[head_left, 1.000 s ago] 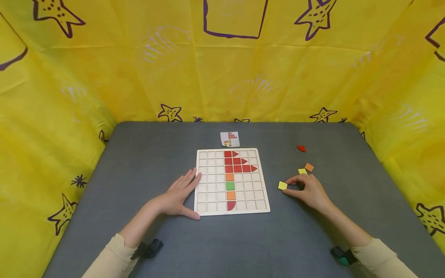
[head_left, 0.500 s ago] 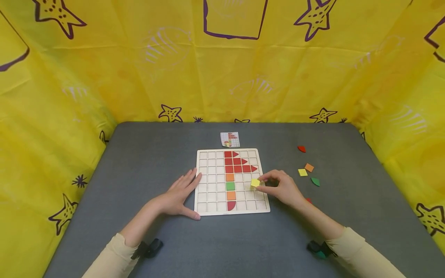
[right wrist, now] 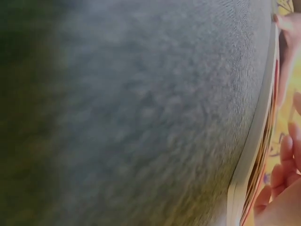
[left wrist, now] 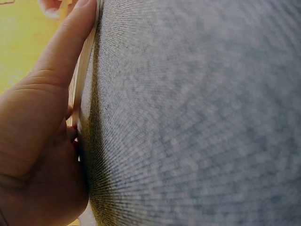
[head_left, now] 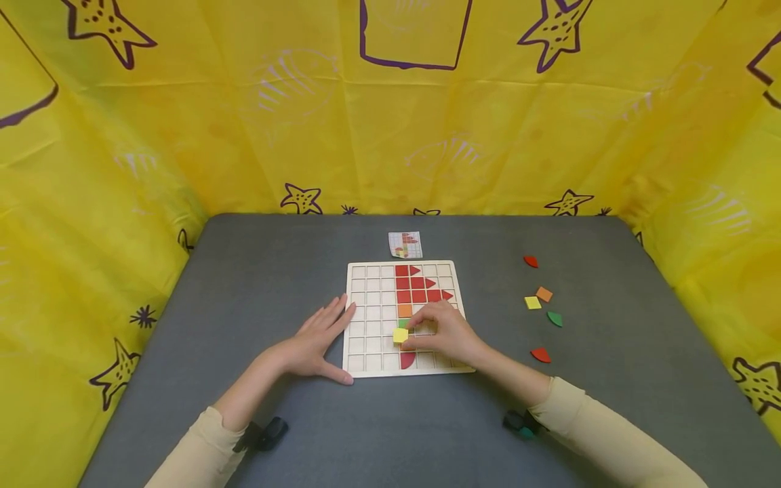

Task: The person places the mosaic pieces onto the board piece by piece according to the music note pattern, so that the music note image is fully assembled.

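Over the lower middle of a wooden grid board [head_left: 364, 347], my right hand [head_left: 448, 333] pinches a yellow square tile [head_left: 400, 336] between thumb and fingers. The tile partly covers the board's column of orange, green and dark red pieces. In the right wrist view the fingers [right wrist: 287, 157] show beside the board's edge, the tile out of sight. My left hand [head_left: 314, 346] rests along the board's left edge with its fingers spread. Its thumb [left wrist: 63, 44] touches the board's edge in the left wrist view. Red squares and triangles [head_left: 418, 282] fill cells in the upper rows.
Behind the board lies a small pattern card [head_left: 405, 245]. Loose pieces lie to the right: a yellow square [head_left: 533, 303], an orange square [head_left: 544, 294], a green piece [head_left: 554, 318], a red piece [head_left: 531, 261] and another red piece [head_left: 540, 355]. Yellow cloth [head_left: 390, 135] surrounds the grey table.
My right hand has carried the yellow tile left from beside the loose pieces to over the board's marked column. This uncovers a green and a red piece. My left hand stays at the board's edge.
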